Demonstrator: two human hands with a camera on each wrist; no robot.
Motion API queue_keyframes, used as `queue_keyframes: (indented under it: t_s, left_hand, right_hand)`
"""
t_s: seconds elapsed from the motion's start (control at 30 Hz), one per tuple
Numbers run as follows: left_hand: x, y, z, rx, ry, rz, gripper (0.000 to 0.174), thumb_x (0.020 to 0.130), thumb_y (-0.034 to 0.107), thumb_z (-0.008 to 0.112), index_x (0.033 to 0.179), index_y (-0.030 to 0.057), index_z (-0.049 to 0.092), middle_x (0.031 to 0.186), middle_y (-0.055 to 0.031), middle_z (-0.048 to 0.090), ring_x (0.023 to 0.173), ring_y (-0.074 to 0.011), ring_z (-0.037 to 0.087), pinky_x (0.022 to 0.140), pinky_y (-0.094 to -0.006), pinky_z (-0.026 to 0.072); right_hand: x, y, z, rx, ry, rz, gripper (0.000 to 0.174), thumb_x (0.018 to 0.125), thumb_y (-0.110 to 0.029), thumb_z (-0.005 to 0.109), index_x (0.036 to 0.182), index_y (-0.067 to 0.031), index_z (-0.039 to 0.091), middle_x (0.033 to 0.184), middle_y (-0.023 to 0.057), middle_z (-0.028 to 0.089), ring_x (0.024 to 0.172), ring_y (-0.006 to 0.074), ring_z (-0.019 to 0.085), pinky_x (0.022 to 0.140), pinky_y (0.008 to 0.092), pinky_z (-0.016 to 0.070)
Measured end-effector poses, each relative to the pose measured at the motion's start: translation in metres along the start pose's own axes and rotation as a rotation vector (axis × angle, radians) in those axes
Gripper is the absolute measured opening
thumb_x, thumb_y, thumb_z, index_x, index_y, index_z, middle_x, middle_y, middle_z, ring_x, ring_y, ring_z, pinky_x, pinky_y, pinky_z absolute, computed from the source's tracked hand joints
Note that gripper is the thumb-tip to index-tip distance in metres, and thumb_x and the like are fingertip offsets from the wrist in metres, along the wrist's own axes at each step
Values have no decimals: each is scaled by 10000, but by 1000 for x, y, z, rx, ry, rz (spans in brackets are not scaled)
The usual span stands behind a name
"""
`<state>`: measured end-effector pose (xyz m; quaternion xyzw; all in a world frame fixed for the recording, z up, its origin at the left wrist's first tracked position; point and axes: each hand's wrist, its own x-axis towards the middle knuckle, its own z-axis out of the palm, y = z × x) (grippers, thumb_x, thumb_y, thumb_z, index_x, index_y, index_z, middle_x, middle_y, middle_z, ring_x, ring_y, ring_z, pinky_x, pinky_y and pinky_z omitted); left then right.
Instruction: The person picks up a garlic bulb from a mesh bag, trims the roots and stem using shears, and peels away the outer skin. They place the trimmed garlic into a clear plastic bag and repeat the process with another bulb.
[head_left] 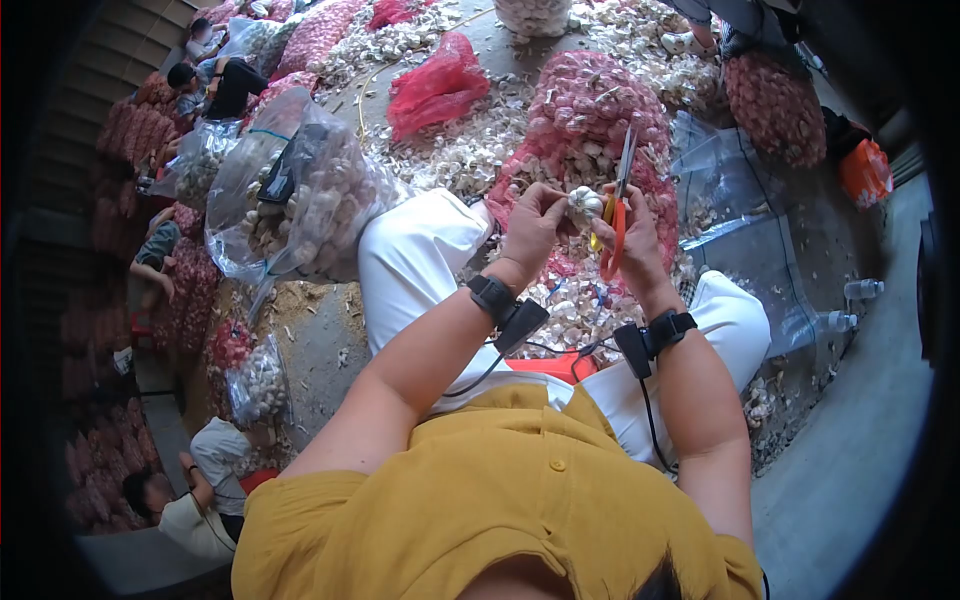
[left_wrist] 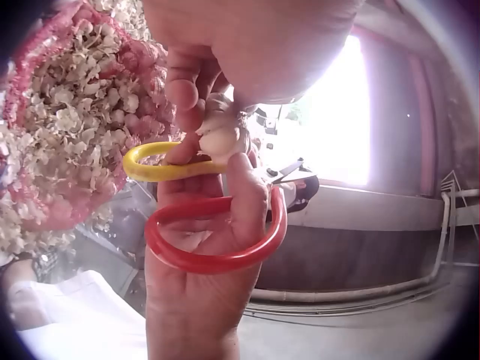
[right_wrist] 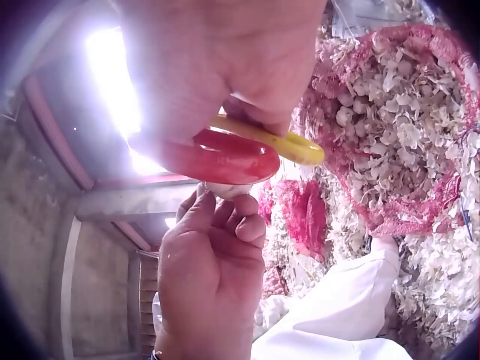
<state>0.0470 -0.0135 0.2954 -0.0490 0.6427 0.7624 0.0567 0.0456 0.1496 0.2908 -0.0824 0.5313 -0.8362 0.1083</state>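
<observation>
— Where's the garlic bulb [head_left: 585, 204]?
— It's up in front of the person's knees, pinched in the fingers of the left hand [head_left: 533, 228]. Below it lies an open red mesh sack [head_left: 590, 120] of garlic.
— And the right hand [head_left: 637, 245]?
— Its fingers are curled through the red and yellow loops of the scissors [head_left: 615, 215], just beside the bulb, with the blades pointing away. The two hands are close together.
— Around them?
— Loose garlic skins [head_left: 450, 150] lie on the floor, and a clear bag [head_left: 300, 195] of bulbs sits to the left.

Left hand [head_left: 533, 225] beside right hand [head_left: 632, 240], curled
</observation>
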Motion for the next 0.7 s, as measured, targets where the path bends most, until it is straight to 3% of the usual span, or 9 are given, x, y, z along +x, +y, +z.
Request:
queue_keyframes:
  t_s: [0.07, 0.13, 0.17, 0.23, 0.37, 0.47, 0.7]
  left_hand:
    - [0, -3, -2, -81, 28, -39, 119, 932, 144, 509, 1006, 51, 499, 810, -49, 613, 626, -95, 577, 522, -205, 442]
    - [-5, 5, 2, -307, -88, -200, 304, 937, 225, 510, 1160, 26, 451, 939, -65, 600, 796, -119, 597, 647, -248, 478]
    - [-3, 0, 0, -306, -88, -201, 304, 937, 225, 510, 1160, 26, 451, 939, -65, 600, 796, -119, 597, 647, -248, 478]
    - [-2, -7, -1, -153, -285, -121, 407, 936, 276, 503, 1238, 21, 409, 986, -54, 591, 865, -141, 587, 711, -274, 472]
    - [-2, -9, -10, -488, -268, -214, 406, 948, 210, 474, 1296, 26, 376, 1105, -81, 566, 978, -186, 581, 824, -311, 488]
    - [-1, -4, -11, -508, -288, -198, 406, 935, 147, 487, 1307, 33, 369, 1151, -93, 545, 1031, -196, 563, 888, -329, 474]
    - [-4, -1, -11, -326, -328, -99, 531, 876, 57, 563, 1349, 73, 323, 1183, -85, 521, 1063, -188, 545, 921, -338, 457]
  right_hand:
    - [1, -3, 4, -29, 49, -35, 485, 776, -24, 665, 1192, -75, 422, 1034, 78, 590, 925, 136, 579, 805, 268, 487]
    - [4, 3, 0, -88, 53, -42, 480, 778, -12, 658, 1190, -76, 420, 1029, 80, 589, 917, 139, 582, 801, 266, 489]
    - [5, 5, -1, -147, 57, -49, 475, 780, 0, 650, 1188, -76, 419, 1024, 82, 588, 910, 142, 585, 797, 265, 492]
    - [2, 2, 3, -104, 28, -41, 463, 787, 4, 640, 1185, -78, 420, 1024, 83, 587, 899, 142, 587, 786, 260, 493]
    - [2, -6, 3, 39, 64, -17, 432, 806, -7, 619, 1182, -84, 421, 1013, 78, 590, 880, 138, 587, 754, 251, 493]
    - [4, 4, -5, 81, 156, -17, 411, 818, -9, 600, 1181, -82, 423, 993, 65, 598, 874, 132, 585, 745, 245, 486]
    - [5, 8, -5, -49, 101, 79, 513, 807, -57, 646, 1243, -117, 382, 1068, 98, 594, 936, 137, 576, 780, 228, 466]
